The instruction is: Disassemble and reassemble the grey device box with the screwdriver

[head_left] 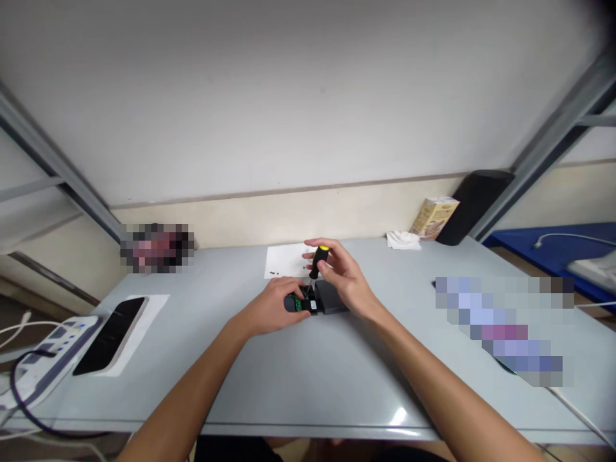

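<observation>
My right hand (344, 276) grips a screwdriver (319, 262) with a black handle and a yellow cap. The screwdriver tilts slightly, its shaft pointing down into a dark device (332, 298) that lies on the table. Green circuit board (298, 304) shows at the device's left part, along with a small white label. My left hand (274, 305) is closed around that left end, fingers over the far side and thumb at the near side. Behind the hands lies a white sheet of paper (282, 258) with several tiny dark pieces, perhaps screws, on it.
A phone (111, 337) on white paper and a power strip (52, 356) with cables lie at the left. Crumpled tissue (403, 240), a yellow carton (434, 218) and a black cylinder (474, 208) stand at the back right. Blurred patches cover things on both sides.
</observation>
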The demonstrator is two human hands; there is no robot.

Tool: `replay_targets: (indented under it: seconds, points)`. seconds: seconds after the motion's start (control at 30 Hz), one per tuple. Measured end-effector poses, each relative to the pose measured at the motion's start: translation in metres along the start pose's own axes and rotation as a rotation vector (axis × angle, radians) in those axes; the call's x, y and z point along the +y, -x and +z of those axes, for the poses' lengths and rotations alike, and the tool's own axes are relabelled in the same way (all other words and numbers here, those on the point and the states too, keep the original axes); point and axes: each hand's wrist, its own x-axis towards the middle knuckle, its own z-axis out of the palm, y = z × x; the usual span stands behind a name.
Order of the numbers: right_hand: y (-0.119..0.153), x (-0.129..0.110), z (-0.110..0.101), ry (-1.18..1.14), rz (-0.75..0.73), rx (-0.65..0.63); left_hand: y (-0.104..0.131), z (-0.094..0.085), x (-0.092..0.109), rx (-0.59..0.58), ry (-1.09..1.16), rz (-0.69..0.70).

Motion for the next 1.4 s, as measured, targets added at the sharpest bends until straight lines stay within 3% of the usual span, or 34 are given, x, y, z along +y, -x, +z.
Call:
replay_targets:
  seconds: [0.27,0.53,0.8,1.4]
  points:
    - [0.000,0.011,0.002,-0.040,-0.057,0.048,-0.001,0.002,-0.002,-0.001,0.006,0.000]
    - [-0.001,0.010,0.003,-0.043,-0.085,0.075,0.003,0.001,-0.002,0.001,-0.001,-0.088]
    - [-0.003,0.012,0.003,-0.052,-0.072,0.078,0.004,-0.004,0.006,0.009,-0.014,-0.017]
    - [-0.003,0.015,0.002,-0.074,-0.089,0.068,0.005,-0.002,0.003,-0.009,-0.038,-0.010]
